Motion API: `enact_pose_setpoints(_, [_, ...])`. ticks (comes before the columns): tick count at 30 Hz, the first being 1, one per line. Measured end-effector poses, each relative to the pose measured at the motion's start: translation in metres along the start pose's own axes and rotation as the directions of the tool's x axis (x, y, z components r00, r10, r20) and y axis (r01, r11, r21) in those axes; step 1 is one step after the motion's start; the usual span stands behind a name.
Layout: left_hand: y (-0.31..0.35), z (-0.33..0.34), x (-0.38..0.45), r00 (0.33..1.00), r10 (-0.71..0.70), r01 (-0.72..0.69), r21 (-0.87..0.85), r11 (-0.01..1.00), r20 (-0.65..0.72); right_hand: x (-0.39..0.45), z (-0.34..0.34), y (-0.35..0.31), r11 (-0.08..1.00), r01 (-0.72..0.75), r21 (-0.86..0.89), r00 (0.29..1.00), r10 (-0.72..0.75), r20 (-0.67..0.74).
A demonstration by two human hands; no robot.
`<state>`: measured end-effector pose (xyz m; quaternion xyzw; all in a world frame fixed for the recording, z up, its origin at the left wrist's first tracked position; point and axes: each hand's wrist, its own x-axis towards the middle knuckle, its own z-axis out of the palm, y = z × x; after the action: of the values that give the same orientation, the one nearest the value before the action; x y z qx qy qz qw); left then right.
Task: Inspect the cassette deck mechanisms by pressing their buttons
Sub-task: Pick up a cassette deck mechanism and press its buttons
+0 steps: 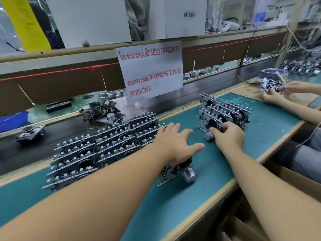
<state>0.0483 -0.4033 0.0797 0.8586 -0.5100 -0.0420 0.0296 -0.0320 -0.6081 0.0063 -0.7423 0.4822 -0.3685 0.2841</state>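
cassette deck mechanisms [97, 150] lie massed on the green mat [199, 188] at left; the left hand [175, 145] hovers, fingers spread and empty, as the right hand [227, 134] curls onto the front unit of a smaller stack [224, 113]. steadying that unit first should keep neighbours from toppling.

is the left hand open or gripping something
Open: the left hand has fingers spread straight, reaching over the big block of cassette deck mechanisms; nothing is held.
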Motion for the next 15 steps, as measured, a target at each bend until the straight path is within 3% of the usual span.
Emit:
enact_pose_setpoints(6, [-0.001, -0.017, -0.018, 0.994, 0.035, -0.046, -0.116, 0.992, -0.1, -0.022, -0.01, -0.01, 0.999, 0.019, -0.03, 1.0, -0.019, -0.003])
enact_pose_setpoints(7, [-0.004, -0.024, -0.026, 0.988, 0.05, -0.073, -0.152, 0.986, -0.146, -0.033, -0.014, -0.014, 0.999, 0.045, -0.02, 0.998, -0.046, -0.046])
enact_pose_setpoints(9, [-0.018, -0.037, -0.051, 0.956, 0.045, -0.123, -0.256, 0.959, -0.291, -0.062, -0.021, -0.025, 0.972, 0.231, -0.029, 0.958, -0.233, -0.166])
enact_pose_setpoints(11, [-0.041, -0.045, -0.09, 0.884, 0.002, -0.17, -0.317, 0.933, -0.467, -0.093, -0.031, -0.036, 0.863, 0.504, 0.018, 0.845, -0.49, -0.214])
enact_pose_setpoints(13, [-0.07, -0.043, -0.144, 0.753, -0.079, -0.219, -0.362, 0.906, -0.653, -0.118, -0.044, -0.044, 0.716, 0.686, 0.129, 0.723, -0.691, -0.013])
enact_pose_setpoints(15, [-0.101, -0.03, -0.203, 0.577, -0.2, -0.259, -0.41, 0.874, -0.792, -0.136, -0.054, -0.048, 0.634, 0.73, 0.254, 0.577, -0.772, 0.268])
